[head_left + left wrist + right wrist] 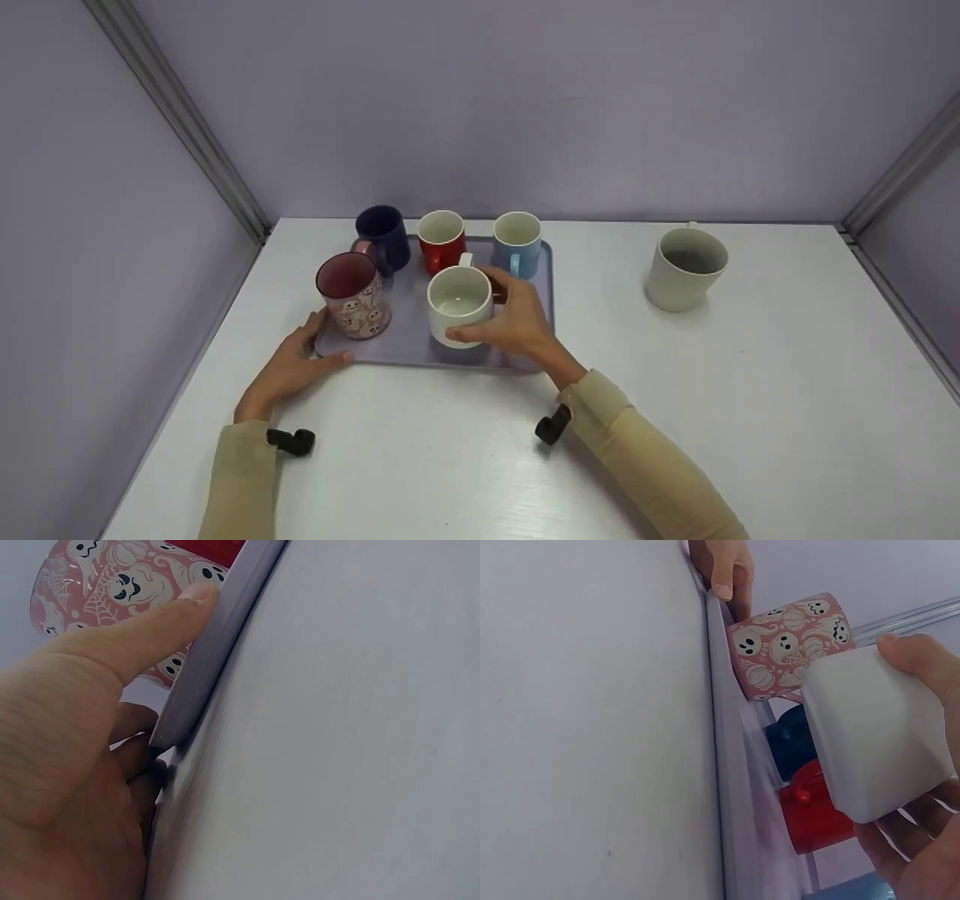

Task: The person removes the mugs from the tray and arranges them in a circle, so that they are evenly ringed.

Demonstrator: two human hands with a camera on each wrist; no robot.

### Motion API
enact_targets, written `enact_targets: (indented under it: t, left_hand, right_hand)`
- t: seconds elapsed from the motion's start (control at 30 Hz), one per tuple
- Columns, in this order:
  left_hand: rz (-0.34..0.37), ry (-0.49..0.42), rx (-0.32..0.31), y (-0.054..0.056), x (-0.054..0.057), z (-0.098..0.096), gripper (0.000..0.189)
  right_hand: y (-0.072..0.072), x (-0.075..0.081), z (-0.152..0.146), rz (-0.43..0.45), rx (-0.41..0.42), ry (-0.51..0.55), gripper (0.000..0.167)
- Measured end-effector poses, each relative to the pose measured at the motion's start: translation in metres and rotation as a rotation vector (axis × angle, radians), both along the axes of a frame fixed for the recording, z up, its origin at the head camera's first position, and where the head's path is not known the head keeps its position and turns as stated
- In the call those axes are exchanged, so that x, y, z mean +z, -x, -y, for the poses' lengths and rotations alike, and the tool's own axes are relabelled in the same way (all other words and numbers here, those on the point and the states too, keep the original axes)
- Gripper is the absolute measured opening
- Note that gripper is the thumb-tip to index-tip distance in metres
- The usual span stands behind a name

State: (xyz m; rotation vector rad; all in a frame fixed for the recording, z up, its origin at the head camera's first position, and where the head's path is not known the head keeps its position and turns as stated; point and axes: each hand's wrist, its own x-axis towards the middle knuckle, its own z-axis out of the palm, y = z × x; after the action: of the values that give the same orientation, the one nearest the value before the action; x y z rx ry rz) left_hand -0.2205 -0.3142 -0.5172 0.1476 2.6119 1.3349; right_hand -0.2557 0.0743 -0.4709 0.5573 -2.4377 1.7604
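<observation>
My right hand (514,319) grips a plain white mug (459,307) by its sides, thumb in front and fingers behind, over the front part of a lavender tray (409,322). In the right wrist view the white mug (877,727) is upright close over the tray, its handle out of sight. My left hand (296,367) holds the tray's front left corner, with the thumb on the rim and the fingers curled round the side in the left wrist view. Just beside it on the tray stands a pink mug (360,307) with ghost and pumpkin pictures.
Along the back of the tray stand a dark blue mug (382,236), a red mug (442,240) with a white inside and a light blue mug (517,244). A larger off-white mug (682,274) stands on the white table (757,420) at the right. Walls enclose the back and sides.
</observation>
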Motion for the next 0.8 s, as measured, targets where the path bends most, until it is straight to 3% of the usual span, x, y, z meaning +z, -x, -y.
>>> enact_targets:
  t: [0.57,0.8]
  left_hand:
    - [-0.016,0.04,-0.006,0.0,0.001,0.002,0.107]
    - [0.02,0.029,0.002,-0.001,0.0,0.002,0.11]
  right_hand:
    - [-0.024,0.046,-0.066,-0.134,-0.029,-0.011,0.087]
    - [-0.033,0.068,-0.11,-0.173,-0.094,-0.042,0.085]
